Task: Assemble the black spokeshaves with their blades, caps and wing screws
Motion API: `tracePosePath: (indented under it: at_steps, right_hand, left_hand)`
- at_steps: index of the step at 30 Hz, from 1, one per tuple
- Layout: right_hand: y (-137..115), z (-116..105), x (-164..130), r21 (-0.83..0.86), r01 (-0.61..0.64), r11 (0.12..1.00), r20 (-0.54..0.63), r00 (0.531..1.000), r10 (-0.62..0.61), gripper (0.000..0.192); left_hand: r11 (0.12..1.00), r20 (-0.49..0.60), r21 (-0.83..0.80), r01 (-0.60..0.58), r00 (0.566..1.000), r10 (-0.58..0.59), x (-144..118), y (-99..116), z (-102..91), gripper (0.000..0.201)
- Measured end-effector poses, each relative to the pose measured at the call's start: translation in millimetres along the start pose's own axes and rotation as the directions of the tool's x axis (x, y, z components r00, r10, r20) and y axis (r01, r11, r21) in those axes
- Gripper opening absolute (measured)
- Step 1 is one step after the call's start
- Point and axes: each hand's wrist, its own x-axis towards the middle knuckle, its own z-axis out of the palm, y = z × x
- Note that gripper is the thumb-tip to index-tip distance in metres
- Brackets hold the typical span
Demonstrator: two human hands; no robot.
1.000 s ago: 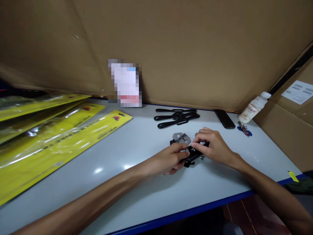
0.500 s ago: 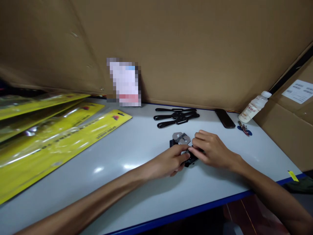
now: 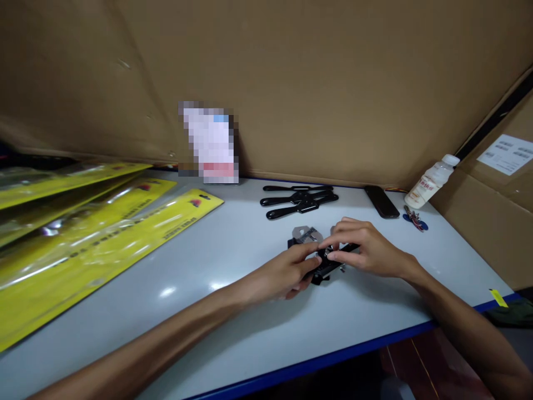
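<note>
A small black metal part [image 3: 328,265] lies on the white table [image 3: 233,261], a little right of the middle and not far from the near edge, and both hands meet over it. The left hand [image 3: 287,275] comes in from the near left with its fingers curled and its thumb and forefinger pinched on the left end of the black part. The right hand [image 3: 366,253] reaches in from the near right, its fingers bent down over the top of the part and its fingertips [image 3: 331,255] closed on it next to those of the left hand, so the two hands touch or nearly touch there. Just behind the hands, on the far side, a flat silver metal piece [image 3: 306,234] lies on the table against the black part; whether the two are joined I cannot tell. Farther back, a small pile of black flat tools [image 3: 300,200] with long handles lies near the cardboard wall [image 3: 333,83] that stands along the far edge of the table. To the right of that pile lies a dark phone [image 3: 382,201], then a bunch of keys [image 3: 414,219], and a white bottle [image 3: 431,180] leans against the cardboard at the far right corner. On the left side of the table, well apart from the hands, several long yellow packages [image 3: 95,244] lie overlapping.
</note>
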Motion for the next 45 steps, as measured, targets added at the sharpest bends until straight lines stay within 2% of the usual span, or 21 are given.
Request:
tracePosePath:
  at_steps: [5, 8, 11, 15, 19, 22, 26, 29, 32, 35, 39, 43, 45]
  right_hand:
    - [0.9, 3.0, -0.2, -0.012, -0.064, 0.998, -0.005, 0.998, 0.064, 0.022]
    - [0.9, 2.7, 0.3, -0.022, -0.074, 0.997, -0.017, 0.997, 0.073, 0.016]
    - [2.0, 5.7, 1.0, -0.044, -0.028, 0.999, -0.035, 0.999, 0.026, 0.007]
    - [4.4, 20.8, 2.3, -0.143, 0.008, 0.990, -0.113, 0.993, -0.025, 0.026]
    - [2.8, 32.4, 3.2, -0.184, -0.064, 0.981, -0.181, 0.983, 0.030, 0.034]
    - [-0.9, 25.7, 2.5, -0.094, -0.113, 0.989, -0.167, 0.981, 0.097, 0.034]
    - [-3.3, 8.6, 0.7, 0.037, -0.086, 0.996, -0.091, 0.992, 0.089, 0.013]
    - [-2.3, 4.1, 0.1, -0.024, -0.053, 0.998, -0.058, 0.997, 0.052, 0.015]
    - [-1.6, 5.9, 0.4, -0.084, -0.069, 0.994, -0.069, 0.996, 0.063, 0.027]
    - [-3.2, 8.4, 1.0, -0.037, -0.045, 0.998, -0.042, 0.998, 0.044, 0.037]
    - [-5.2, 10.8, 0.6, 0.023, 0.009, 1.000, -0.037, 0.999, -0.008, 0.030]
    - [-1.9, 12.2, -0.6, -0.158, -0.019, 0.987, -0.097, 0.995, 0.004, 0.034]
    - [-0.7, 12.2, -0.9, -0.195, -0.034, 0.980, -0.104, 0.995, 0.014, 0.039]
  left_hand:
    - [1.000, -0.002, -0.017, -0.008, 1.000, 0.008, -0.3, -0.9, 0.6, 0.054]
    - [1.000, -0.002, -0.006, -0.028, 1.000, 0.028, 0.3, -2.5, -0.2, 0.054]
    - [0.998, 0.005, 0.038, -0.047, 0.999, 0.047, 0.9, -3.1, -0.9, 0.051]
    - [0.996, 0.023, 0.064, -0.062, 0.998, 0.061, 2.3, -3.4, -0.1, 0.046]
    - [0.998, 0.015, 0.048, -0.031, 0.999, 0.030, 3.4, -3.8, 0.7, 0.043]
    - [0.999, 0.010, 0.027, -0.021, 1.000, 0.021, 2.6, -3.1, 0.3, 0.043]
    - [1.000, 0.021, 0.015, -0.017, 1.000, 0.017, 0.9, -1.4, -0.2, 0.044]
    - [0.999, 0.019, 0.019, -0.027, 0.999, 0.027, 0.2, -0.7, 0.3, 0.044]
    - [0.999, 0.017, 0.022, -0.033, 0.999, 0.033, -0.1, -0.8, 0.8, 0.044]
    - [0.998, 0.020, 0.039, -0.048, 0.999, 0.047, 0.2, -1.3, 0.3, 0.043]
    - [0.995, 0.024, 0.072, -0.062, 0.998, 0.061, 1.0, -2.3, -0.8, 0.045]
    - [0.995, 0.026, 0.072, -0.067, 0.997, 0.066, 1.0, -2.4, -0.5, 0.047]
    - [0.996, 0.027, 0.068, -0.052, 0.998, 0.050, 0.3, -1.8, -0.3, 0.047]
